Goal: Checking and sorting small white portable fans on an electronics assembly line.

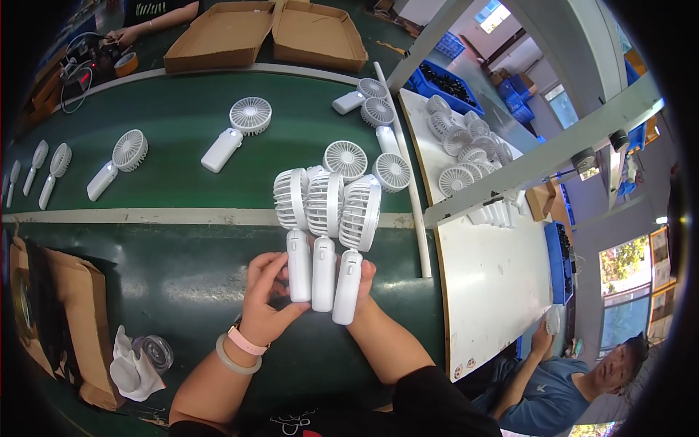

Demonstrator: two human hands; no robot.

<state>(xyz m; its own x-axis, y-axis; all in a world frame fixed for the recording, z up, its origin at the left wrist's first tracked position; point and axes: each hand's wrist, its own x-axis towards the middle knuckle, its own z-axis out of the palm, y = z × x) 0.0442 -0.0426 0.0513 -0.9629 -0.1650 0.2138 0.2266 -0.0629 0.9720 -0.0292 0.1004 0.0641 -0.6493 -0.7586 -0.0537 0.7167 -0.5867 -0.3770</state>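
Three white handheld fans (322,273) stand side by side in front of me, their round caged heads up and their handles toward me. My left hand (268,291) grips the group from the left, with its thumb at the lower end of the leftmost handle. On the other side my right hand (366,280) holds the rightmost handle, its fingers mostly hidden behind the fans. Just beyond are two more fan heads, one round grille (345,160) and another (392,172); whether the first is also held, I cannot tell.
Several fans (129,151) lie spaced along the green belt (175,109). A white side table (488,291) at right carries a cluster of fans (466,146), beside a metal post. Cardboard boxes (218,36) stand at the back. One person (539,393) sits at right; another works at far left.
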